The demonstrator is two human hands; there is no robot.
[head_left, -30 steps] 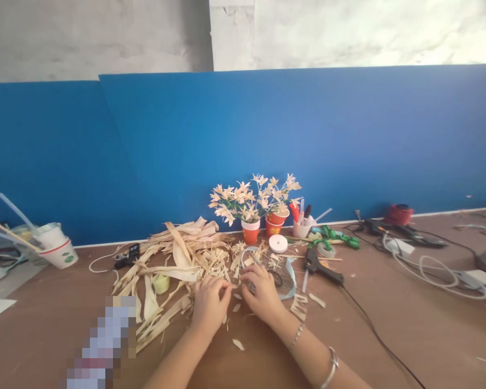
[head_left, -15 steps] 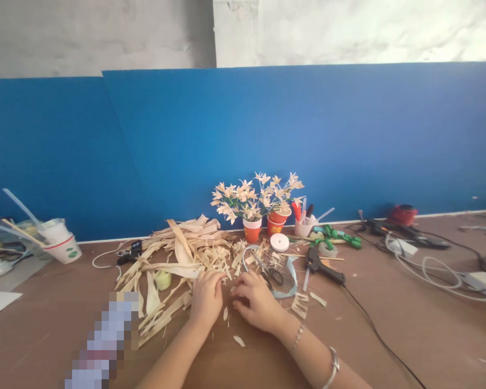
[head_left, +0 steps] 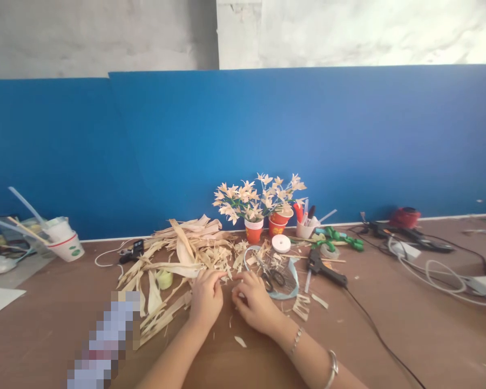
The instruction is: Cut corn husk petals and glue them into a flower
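My left hand [head_left: 206, 296] rests at the near edge of a heap of dry, pale husks [head_left: 186, 248], its fingers bent forward and pressed together. Any item in its grip is too small or hidden to make out. Just to its right, my right hand [head_left: 253, 300] has its fingers curled, and what they may hold is hidden too. A narrow gap separates the two hands. Black-handled scissors [head_left: 276, 277] lie beyond my right hand, beside a light blue ribbon [head_left: 295, 278]. A small husk scrap [head_left: 240, 341] is on the brown table between my forearms.
Pale flowers [head_left: 247, 194] stand in a red cup [head_left: 253, 232] by the blue partition [head_left: 166, 151]. A white roll [head_left: 281, 243], a black glue gun [head_left: 324, 268] with its cord, and green bundles [head_left: 340, 237] are to the right. White cups [head_left: 68, 247] stand left.
The view has shifted slightly, and the table items appear a little farther right. A small scrap formerly visible between my hands no longer shows. Both hands keep nearly the same pose.
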